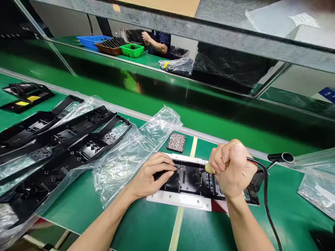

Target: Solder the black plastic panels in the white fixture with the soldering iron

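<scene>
A long black plastic panel (192, 181) lies in a white fixture (180, 200) on the green bench. My left hand (157, 174) rests over the panel's left end, fingers outstretched and a little apart from the thumb; the fingertips are at its inner face. In a closed fist, my right hand (232, 170) grips a corded soldering iron (209, 168) by its yellowish handle. Its tip points left and down at the middle of the panel. A black cable runs from the top of the fist. Behind the panel sits a small black dish (176, 142) full of tiny metal pieces.
Several black panels (65, 150) lie with clear plastic film (125, 157) at left. A metal tube holder (281, 158) stands at right, near a bag of small parts (319, 191). Across the divider, a person's arm (157, 43) shows beside a green bin (132, 50).
</scene>
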`<state>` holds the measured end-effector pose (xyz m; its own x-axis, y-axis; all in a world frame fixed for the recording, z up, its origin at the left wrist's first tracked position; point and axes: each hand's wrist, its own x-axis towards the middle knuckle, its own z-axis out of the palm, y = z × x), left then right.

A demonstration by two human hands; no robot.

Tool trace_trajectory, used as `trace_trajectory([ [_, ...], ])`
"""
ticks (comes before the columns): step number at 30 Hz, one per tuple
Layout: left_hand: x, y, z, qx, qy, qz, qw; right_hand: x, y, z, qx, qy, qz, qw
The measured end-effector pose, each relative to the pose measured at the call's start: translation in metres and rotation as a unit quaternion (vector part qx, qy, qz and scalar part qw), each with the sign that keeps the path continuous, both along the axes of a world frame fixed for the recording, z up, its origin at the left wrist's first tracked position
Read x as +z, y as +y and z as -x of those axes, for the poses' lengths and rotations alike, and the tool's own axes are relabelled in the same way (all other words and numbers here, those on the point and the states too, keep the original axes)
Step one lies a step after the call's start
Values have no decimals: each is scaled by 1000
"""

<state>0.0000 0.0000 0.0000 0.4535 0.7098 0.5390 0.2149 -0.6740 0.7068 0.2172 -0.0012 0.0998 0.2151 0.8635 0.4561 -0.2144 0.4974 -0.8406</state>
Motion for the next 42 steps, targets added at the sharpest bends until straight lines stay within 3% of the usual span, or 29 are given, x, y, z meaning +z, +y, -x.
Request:
trace_trajectory([
  [42,0,0,-1,6,4,9,1000,-3,-2,-2,-13,-12,-9,1000],
])
